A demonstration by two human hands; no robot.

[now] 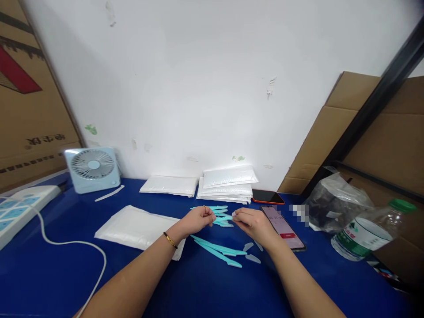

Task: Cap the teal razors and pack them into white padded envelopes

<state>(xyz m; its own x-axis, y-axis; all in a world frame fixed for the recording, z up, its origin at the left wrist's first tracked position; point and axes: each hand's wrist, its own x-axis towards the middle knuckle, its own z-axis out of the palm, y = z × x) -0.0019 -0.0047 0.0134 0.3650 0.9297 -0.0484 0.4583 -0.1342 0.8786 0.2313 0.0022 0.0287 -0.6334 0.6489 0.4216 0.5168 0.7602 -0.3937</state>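
Note:
Over a blue tabletop [198,287], my left hand [198,219] is closed, pinching the end of a teal plastic razor-like stick [222,218]. My right hand [252,224] is closed too, its fingertips pinching a small clear cap [234,214] at the other end of that stick. More teal sticks [218,250] lie on the table just below my hands, with loose clear caps [251,252] beside them. Several other teal sticks [217,208] lie behind my left hand.
A white padded envelope [137,227] lies left of my hands; stacks of them [227,185] sit by the wall. Two phones [283,227] lie to the right, then a plastic bag [333,203] and a water bottle [367,232]. A small fan [92,169], power strip [16,207] and white cable [74,243] are at left.

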